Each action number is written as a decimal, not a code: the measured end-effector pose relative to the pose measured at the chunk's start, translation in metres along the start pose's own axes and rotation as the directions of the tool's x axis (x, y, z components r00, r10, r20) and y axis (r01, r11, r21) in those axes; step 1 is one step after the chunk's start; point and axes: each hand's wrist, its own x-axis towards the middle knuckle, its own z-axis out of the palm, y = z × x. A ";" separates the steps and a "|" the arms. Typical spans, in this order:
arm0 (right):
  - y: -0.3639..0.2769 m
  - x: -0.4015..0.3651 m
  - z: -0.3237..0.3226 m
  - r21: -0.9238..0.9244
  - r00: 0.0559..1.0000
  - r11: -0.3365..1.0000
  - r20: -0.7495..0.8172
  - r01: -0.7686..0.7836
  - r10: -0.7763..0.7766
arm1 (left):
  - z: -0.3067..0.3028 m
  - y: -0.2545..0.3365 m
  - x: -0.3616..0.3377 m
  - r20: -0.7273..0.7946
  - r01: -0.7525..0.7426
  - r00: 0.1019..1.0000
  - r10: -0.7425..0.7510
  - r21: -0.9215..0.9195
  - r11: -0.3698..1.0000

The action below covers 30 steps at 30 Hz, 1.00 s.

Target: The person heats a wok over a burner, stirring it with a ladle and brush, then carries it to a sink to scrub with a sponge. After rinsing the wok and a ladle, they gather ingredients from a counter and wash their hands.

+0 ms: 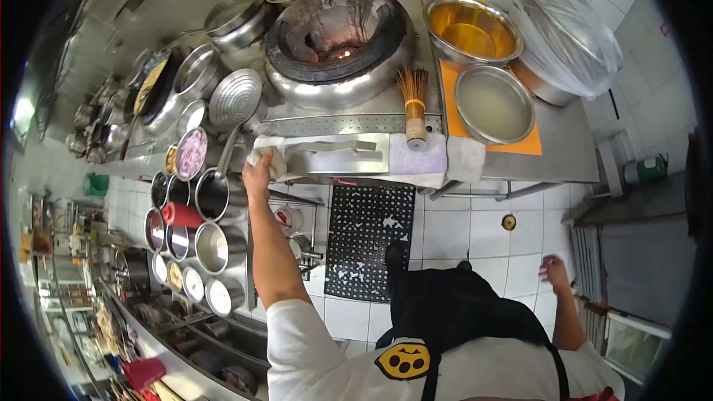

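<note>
My left hand (pixel 258 177) is closed on a bunched, pale cloth (pixel 276 164) at the front left edge of the stove counter. Just right of it, a long metal handle (pixel 334 147) lies along the steel front ledge. A perforated skimmer (pixel 235 101) rests nearby, its handle sloping down toward the pots. My right hand (pixel 553 273) hangs low at my right side, away from the counter, with loosely bent fingers and nothing visible in them. Beyond the ledge, the wok burner (pixel 338 96) glows inside and carries no wok.
A bamboo brush (pixel 415 113) stands by a folded lilac towel (pixel 417 156). To the right are an oil-filled steel bowl (pixel 475 48), a bowl of cloudy liquid (pixel 495 108) and a plastic-covered pot (pixel 568 44). Several ingredient pots, one with chopped onion (pixel 192 154), stand left. A black mat (pixel 370 241) covers floor tiles.
</note>
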 end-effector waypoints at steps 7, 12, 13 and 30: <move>0.122 -0.131 0.066 0.102 0.905 0.903 -0.047 -0.417 0.423 | 0.031 -0.012 0.044 0.069 -0.174 0.983 0.170 0.641 0.747; 0.234 -0.153 0.115 -0.136 0.839 0.839 0.079 -0.526 0.539 | 0.030 -0.006 0.029 0.392 -0.391 0.920 -0.013 0.915 -0.103; 0.289 -0.137 0.133 -0.351 0.952 0.907 0.111 -0.231 0.285 | 0.016 -0.035 0.066 0.328 -0.331 0.942 0.066 0.943 0.044; 0.482 -0.341 0.109 0.983 0.538 0.071 0.032 -0.170 0.843 | 0.598 -0.034 -0.590 0.979 -0.766 -0.126 -0.159 0.006 0.643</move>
